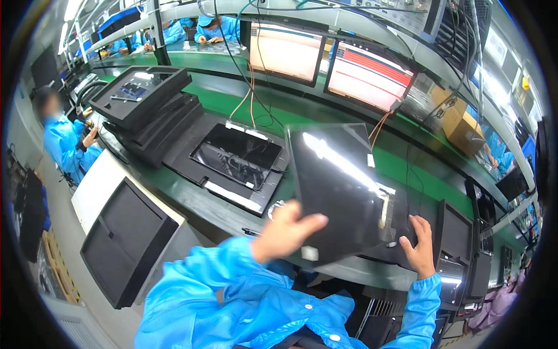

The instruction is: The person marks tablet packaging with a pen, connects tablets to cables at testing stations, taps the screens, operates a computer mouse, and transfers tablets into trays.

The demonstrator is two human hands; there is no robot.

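Observation:
A glossy dark display panel (340, 192) is tilted up over the bench in front of me, with bright lamp streaks across its face. My left hand (286, 231) grips its left edge, the thumb lying over the front and the other fingers partly hidden. A pale strip with a ribbon-like part (384, 206) shows along the panel's right side. Close to that side, my right hand (419, 247) has its thumb and fingers apart, holding nothing that I can see. Left of the panel, a black screen (237, 154) with cables reflected in it lies on a black foam tray (273, 189).
Stacked black trays (157, 119) stand at the left, a screen part on top. Another black tray (129, 241) rests on a white surface. Two lit monitors (370, 75) stand behind the green bench mat (401, 168). Cables hang overhead. A co-worker (67, 139) is at far left.

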